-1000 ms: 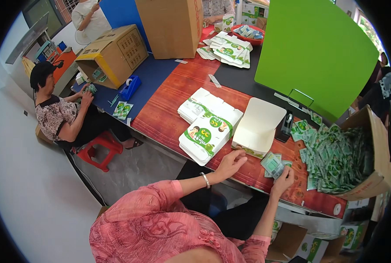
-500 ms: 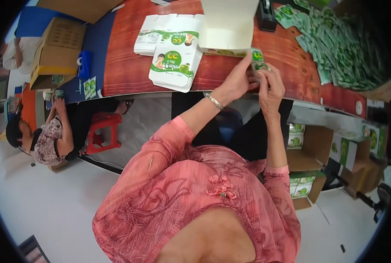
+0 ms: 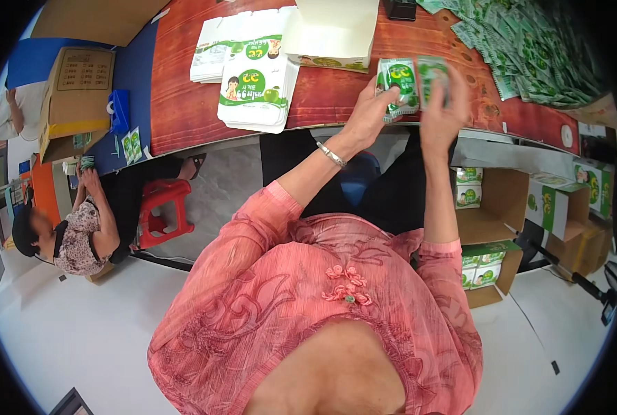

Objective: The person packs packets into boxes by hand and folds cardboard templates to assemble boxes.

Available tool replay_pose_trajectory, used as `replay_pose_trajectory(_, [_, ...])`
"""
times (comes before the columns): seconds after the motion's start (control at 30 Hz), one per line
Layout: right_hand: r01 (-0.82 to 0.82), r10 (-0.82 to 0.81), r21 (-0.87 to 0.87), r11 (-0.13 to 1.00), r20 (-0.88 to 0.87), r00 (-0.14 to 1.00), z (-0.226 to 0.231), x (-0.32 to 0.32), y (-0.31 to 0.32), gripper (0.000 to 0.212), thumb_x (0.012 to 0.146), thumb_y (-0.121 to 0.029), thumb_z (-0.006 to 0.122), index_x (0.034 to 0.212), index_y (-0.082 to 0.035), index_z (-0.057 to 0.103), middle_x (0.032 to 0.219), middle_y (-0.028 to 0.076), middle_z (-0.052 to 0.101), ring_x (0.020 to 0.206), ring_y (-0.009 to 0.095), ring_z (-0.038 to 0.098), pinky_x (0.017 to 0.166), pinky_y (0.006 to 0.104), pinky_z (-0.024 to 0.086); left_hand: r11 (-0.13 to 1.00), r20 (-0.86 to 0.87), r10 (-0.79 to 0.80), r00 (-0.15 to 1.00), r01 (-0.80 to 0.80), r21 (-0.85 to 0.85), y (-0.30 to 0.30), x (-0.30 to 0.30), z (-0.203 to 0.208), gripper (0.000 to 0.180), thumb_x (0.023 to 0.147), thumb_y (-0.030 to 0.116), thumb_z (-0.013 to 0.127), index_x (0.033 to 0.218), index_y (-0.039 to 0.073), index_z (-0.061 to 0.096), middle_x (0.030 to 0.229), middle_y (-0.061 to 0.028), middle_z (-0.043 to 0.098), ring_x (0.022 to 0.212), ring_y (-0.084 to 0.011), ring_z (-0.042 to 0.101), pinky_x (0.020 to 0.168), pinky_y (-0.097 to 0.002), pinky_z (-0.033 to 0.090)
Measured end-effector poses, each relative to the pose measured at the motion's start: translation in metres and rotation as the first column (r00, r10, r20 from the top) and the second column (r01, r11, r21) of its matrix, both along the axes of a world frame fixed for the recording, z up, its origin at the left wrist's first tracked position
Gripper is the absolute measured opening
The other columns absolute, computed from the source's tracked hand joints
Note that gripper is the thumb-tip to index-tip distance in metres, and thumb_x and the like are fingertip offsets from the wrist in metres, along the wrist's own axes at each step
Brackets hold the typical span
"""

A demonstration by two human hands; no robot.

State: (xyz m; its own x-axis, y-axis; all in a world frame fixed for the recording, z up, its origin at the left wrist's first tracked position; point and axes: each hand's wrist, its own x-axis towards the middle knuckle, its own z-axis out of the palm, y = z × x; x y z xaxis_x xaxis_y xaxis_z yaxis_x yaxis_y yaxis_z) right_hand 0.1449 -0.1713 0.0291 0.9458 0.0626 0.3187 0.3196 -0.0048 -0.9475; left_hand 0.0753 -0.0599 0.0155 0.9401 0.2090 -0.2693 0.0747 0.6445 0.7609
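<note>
Over the table's front edge, my left hand (image 3: pixel 368 121) grips a few green sachets (image 3: pixel 401 77), its thumb laid across their front. Just to the right, my right hand (image 3: pixel 444 114) pinches another green sachet (image 3: pixel 429 69); motion smears its fingers. The two lots of sachets are side by side, a narrow gap between their tops. Beyond my left hand stands a white carton (image 3: pixel 331 31) with its lid up, its inside partly hidden. Left of that lies a stack of flat white-and-green cartons (image 3: pixel 251 97).
Green sachets form a large heap (image 3: pixel 537 62) at the far right. A black tape dispenser (image 3: pixel 400 9) stands at the back, a blue one (image 3: pixel 119 111) at left beside a brown box (image 3: pixel 80 90). A co-worker (image 3: pixel 80 228) sits at left. Packed boxes (image 3: pixel 488 200) stand at lower right.
My hands have moved apart slightly, turning the sachets face up, with one now in my right hand. The view has shifted, so the table things appear further left and higher.
</note>
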Motion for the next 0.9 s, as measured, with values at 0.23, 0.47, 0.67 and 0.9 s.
replay_pose_trajectory(0.23, [-0.337, 0.358, 0.155, 0.929, -0.134, 0.924, -0.008, -0.015, 0.010, 0.031, 0.100, -0.003, 0.056, 0.129, 0.007, 0.059, 0.129, 0.015, 0.064, 0.115, 0.020, 0.063, 0.098, 0.0299, 0.049, 0.979, 0.045, 0.018, 0.999, -0.008, -0.205, -0.001, -0.005, 0.017, 0.042, 0.101, 0.020, 0.056, 0.138, 0.014, 0.037, 0.126, -0.0046, 0.051, 0.113, -0.0150, 0.053, 0.092, -0.0369, 0.048])
replay_pose_trajectory(0.47, [-0.330, 0.391, 0.305, 0.893, -0.164, 0.906, -0.011, -0.018, 0.009, 0.032, 0.103, -0.014, 0.051, 0.123, 0.007, 0.064, 0.128, 0.013, 0.065, 0.116, 0.023, 0.063, 0.103, 0.0322, 0.047, 0.994, 0.075, 0.103, 0.992, -0.099, -0.051, -0.017, 0.004, 0.007, 0.043, 0.103, 0.024, 0.055, 0.138, 0.013, 0.034, 0.131, -0.0071, 0.048, 0.118, -0.0178, 0.053, 0.096, -0.0374, 0.048])
replay_pose_trajectory(0.67, [-0.355, 0.334, -0.100, 0.930, -0.176, 0.926, 0.002, 0.034, -0.033, 0.032, 0.098, -0.018, 0.062, 0.125, 0.000, 0.064, 0.126, 0.018, 0.064, 0.119, 0.028, 0.060, 0.098, 0.0380, 0.049, 0.994, -0.029, 0.019, 0.999, -0.022, -0.103, 0.004, 0.003, -0.006, 0.030, 0.104, 0.025, 0.053, 0.129, 0.010, 0.044, 0.117, -0.0108, 0.062, 0.105, -0.0277, 0.066, 0.089, -0.0405, 0.054])
replay_pose_trajectory(0.9, [0.691, 0.031, -0.694, 0.203, 0.710, 0.703, -0.001, 0.149, -0.070, 0.035, 0.085, -0.013, 0.071, 0.120, -0.016, 0.068, 0.119, 0.014, 0.064, 0.104, 0.035, 0.063, 0.079, 0.0410, 0.056, 0.969, -0.079, -0.032, 0.996, 0.012, -0.247, 0.002, -0.004, 0.011, 0.032, 0.105, 0.033, 0.050, 0.123, 0.007, 0.052, 0.108, -0.0116, 0.067, 0.102, -0.0293, 0.068, 0.085, -0.0452, 0.057])
